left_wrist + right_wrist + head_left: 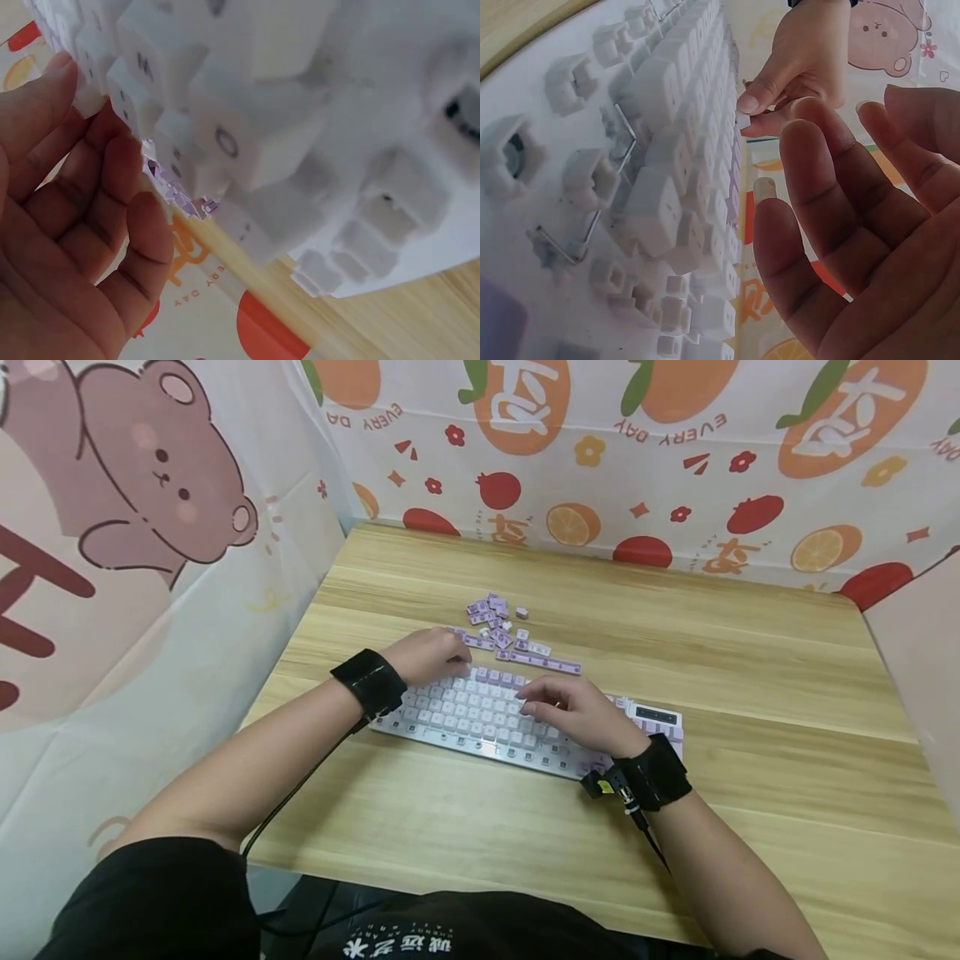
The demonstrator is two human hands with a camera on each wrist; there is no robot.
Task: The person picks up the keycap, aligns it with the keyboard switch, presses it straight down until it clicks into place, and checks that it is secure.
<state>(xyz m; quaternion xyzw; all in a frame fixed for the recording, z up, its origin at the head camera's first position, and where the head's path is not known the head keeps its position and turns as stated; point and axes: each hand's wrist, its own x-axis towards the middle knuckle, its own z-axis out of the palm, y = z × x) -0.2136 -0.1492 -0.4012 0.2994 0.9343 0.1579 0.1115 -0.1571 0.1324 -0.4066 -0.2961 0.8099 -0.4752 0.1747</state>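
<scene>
A white keyboard [457, 708] lies at a slant on the table, with white keycaps over most rows and some lilac ones along the far row. Bare switches [442, 739] show along its near edge. At the far left part of the keyboard, my left hand [426, 657] pinches a small white keycap [742, 120] between thumb and fingertip. Over the keyboard's right half hovers my right hand [581, 714], its fingers loosely bent with nothing between them. In the right wrist view, metal stabilizer wires [630, 124] stick up among the bare switches.
Beyond the keyboard lies a loose pile of purple and white keycaps [491, 614]. A long purple strip of keycaps [543, 662] lies close to its far edge. A dark display panel [656, 715] sits at the keyboard's right end. Printed cloth [570, 485] hangs behind the wooden table [787, 760].
</scene>
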